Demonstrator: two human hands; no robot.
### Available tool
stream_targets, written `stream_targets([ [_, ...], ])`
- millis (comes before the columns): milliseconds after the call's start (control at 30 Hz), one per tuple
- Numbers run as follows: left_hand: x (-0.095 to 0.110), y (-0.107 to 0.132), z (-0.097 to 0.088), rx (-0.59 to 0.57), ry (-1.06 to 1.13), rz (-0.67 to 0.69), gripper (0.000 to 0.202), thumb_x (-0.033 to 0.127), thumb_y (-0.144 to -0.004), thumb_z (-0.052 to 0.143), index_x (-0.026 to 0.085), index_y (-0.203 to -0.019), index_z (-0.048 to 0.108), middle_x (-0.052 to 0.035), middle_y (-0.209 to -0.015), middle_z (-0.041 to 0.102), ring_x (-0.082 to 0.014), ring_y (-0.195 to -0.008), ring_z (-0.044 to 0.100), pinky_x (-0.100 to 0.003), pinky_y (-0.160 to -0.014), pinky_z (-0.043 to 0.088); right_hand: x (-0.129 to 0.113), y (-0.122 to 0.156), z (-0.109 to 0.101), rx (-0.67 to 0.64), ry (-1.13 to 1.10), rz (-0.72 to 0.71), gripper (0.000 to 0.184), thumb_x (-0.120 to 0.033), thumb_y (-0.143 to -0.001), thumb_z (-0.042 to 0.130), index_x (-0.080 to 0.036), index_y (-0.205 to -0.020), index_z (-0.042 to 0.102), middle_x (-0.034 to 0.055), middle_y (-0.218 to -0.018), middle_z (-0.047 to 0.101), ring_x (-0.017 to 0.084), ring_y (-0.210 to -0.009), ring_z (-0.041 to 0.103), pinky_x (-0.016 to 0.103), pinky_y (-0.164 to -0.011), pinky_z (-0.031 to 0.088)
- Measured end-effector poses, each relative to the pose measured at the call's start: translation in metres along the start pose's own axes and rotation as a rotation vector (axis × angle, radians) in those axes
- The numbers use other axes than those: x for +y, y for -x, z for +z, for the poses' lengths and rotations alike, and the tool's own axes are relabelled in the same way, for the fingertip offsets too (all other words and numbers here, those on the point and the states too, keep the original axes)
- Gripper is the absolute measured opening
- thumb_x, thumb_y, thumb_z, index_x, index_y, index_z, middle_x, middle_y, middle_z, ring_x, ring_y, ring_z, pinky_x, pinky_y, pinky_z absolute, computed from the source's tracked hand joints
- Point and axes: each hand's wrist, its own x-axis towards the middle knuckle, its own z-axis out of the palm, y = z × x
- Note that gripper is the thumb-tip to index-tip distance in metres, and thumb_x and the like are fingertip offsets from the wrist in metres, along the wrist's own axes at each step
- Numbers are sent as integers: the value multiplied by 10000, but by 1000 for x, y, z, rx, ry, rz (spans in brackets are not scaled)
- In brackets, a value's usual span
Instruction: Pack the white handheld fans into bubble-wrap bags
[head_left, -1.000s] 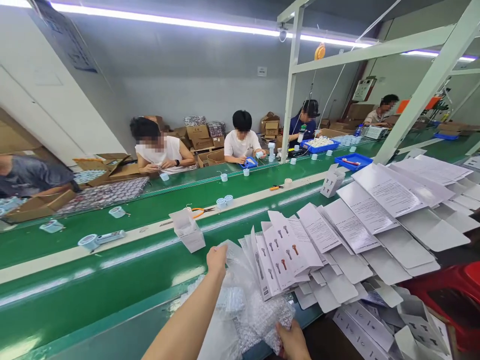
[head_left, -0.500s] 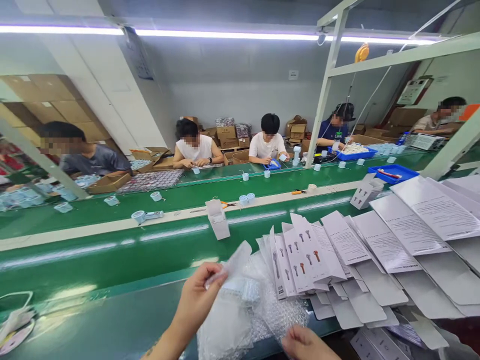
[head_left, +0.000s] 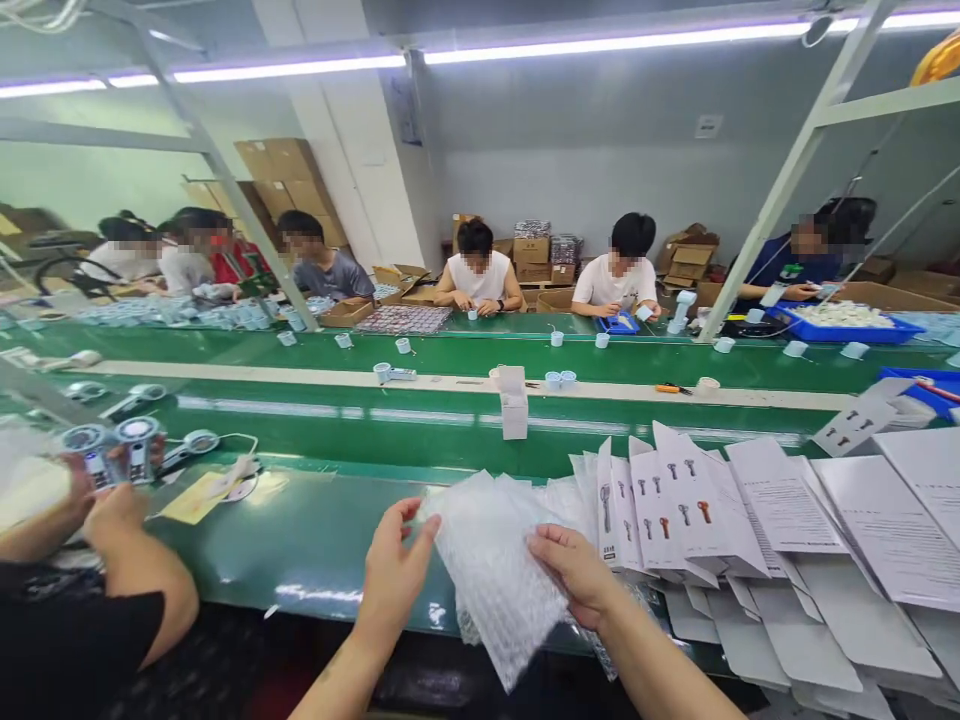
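Long tube lights (head_left: pixel 300 68) run along the ceiling above a pale grey wall (head_left: pixel 585 170). Stacked cardboard boxes (head_left: pixel 277 165) stand against a white pillar (head_left: pixel 360 170). A pale metal frame (head_left: pixel 787 170) rises over the long green counter (head_left: pixel 315 530).

The green bench (head_left: pixel 330 530) runs the width of the view, with a pale strip (head_left: pixel 450 382) along its middle. A small white carton (head_left: pixel 514 402) stands upright on that strip. Just behind the carton sit two pale blue cups (head_left: pixel 560 379); to its left lies a blue handheld unit (head_left: pixel 393 373). Right of the carton, flat printed box blanks (head_left: pixel 667 505) and paper leaflets (head_left: pixel 780 495) overlap in a spread. Nearer than the carton lies a heap of bubble-wrap bags (head_left: pixel 495 560). Far right of the carton, a blue tray (head_left: pixel 847 330) holds white parts.
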Motion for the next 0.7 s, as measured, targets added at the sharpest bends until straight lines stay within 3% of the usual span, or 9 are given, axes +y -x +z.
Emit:
stream_targets([
  [33, -4, 12, -3, -13, -68, 106, 448, 480, -606, 752, 223, -940, 603, -91, -981, 654, -286, -978, 591, -421, -883, 480, 6, -6, 9, 19, -8, -4, 523, -519, -474, 863, -154, -720, 582, -53, -559, 560, 75, -497, 440, 217, -537, 318],
  [100, -11, 37, -6, -182, -274, 358, 416, 425, -637, 770, 239, -987, 643, -116, -1138, 639, -317, -1130, 543, -458, -1001, 426, 16, -18, 24, 34, -22, -7, 557, -555, -451, 851, -173, -723, 549, -53, -572, 567, 87, -512, 455, 228, -550, 349],
  [167, -18, 58, -6, -380, -495, 533, 298, 335, -738, 706, 247, -1018, 661, -114, -1150, 653, -311, -1129, 558, -460, -991, 440, 23, -27, 35, 21, -25, -4, 579, -570, -437, 847, -179, -728, 535, -49, -579, 567, 94, -521, 460, 233, -547, 361],
  [233, -26, 68, -7, -430, -611, 551, 191, 244, -848, 555, 238, -1008, 660, -102, -1047, 690, -267, -1012, 619, -397, -892, 494, 29, -31, 42, 12, -27, -1, 596, -580, -436, 845, -185, -743, 521, -57, -575, 543, 91, -522, 450, 223, -528, 351],
  [333, -36, 69, -14, -314, -661, 517, 222, 231, -904, 429, 220, -830, 638, -68, -785, 675, -207, -756, 642, -300, -690, 499, 34, -24, 45, 0, -41, 12, 665, -613, -497, 820, -207, -926, 515, -48, -672, 563, 110, -586, 509, 225, -552, 402],
  [433, -40, 67, -17, -199, -694, 490, 228, 231, -855, 454, 232, -646, 543, -30, -648, 591, -189, -625, 578, -280, -593, 432, 40, -9, 43, -138, -6, -8, 829, -550, -550, 834, -295, -1213, 406, -20, -883, 611, 151, -733, 596, 287, -647, 490],
  [500, -39, 68, -14, -250, -662, 416, 194, 203, -797, 471, 233, -608, 505, -16, -626, 565, -181, -596, 540, -277, -581, 397, 44, 0, 40, -238, 164, -45, 708, -490, -576, 837, -280, -1151, 481, -28, -841, 608, 138, -675, 587, 272, -621, 475],
  [600, -37, 69, -8, -407, -489, 138, 182, 263, -715, 578, 224, -577, 466, 19, -585, 518, -161, -578, 487, -256, -563, 361, 46, 8, 32, -288, 423, -80, 406, -513, -678, 748, -220, -918, 602, -42, -672, 569, 118, -550, 529, 253, -562, 417],
  [700, -37, 65, -6, -472, -207, -130, 353, 472, -680, 662, 217, -562, 450, 57, -526, 420, -124, -521, 391, -232, -509, 325, 46, 11, 24, -306, 463, -93, 493, -446, -592, 822, -239, -997, 633, -54, -685, 570, 116, -577, 502, 242, -571, 384],
])
